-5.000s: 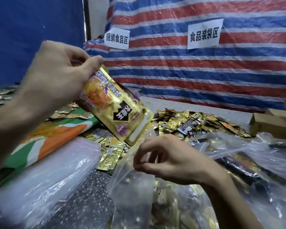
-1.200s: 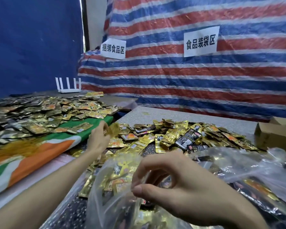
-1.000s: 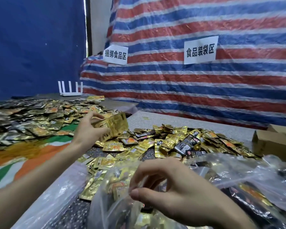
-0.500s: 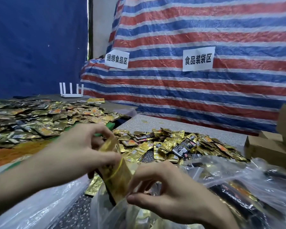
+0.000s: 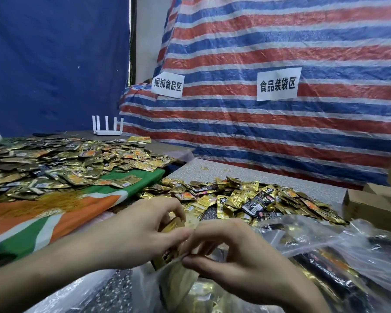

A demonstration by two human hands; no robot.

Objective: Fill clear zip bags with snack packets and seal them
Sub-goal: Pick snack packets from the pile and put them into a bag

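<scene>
While the left hand (image 5: pixel 145 231) pinches a gold snack packet (image 5: pixel 166 258), the right hand (image 5: pixel 242 256) pinches the clear zip bag (image 5: pixel 181 279) at its rim.
Fingers of both are curled; the packet stands at the bag mouth; a pile of packets (image 5: pixel 246 197) lies on the bench (image 5: pixel 269 177) behind.

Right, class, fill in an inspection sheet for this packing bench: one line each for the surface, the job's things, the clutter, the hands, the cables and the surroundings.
Surface: speckled grey table, bare at the back and covered with packets nearer the person.
Job's things: gold snack packet at the mouth of the clear zip bag; loose packet pile behind.
Clutter: second packet heap on a green-orange cloth; cardboard boxes; more clear plastic bags on the right.
Hands: left hand grips the packet; right hand pinches the bag's rim.
Cables: nothing seen.
Surroundings: blue tarp, striped tarp with paper signs, white router.
</scene>
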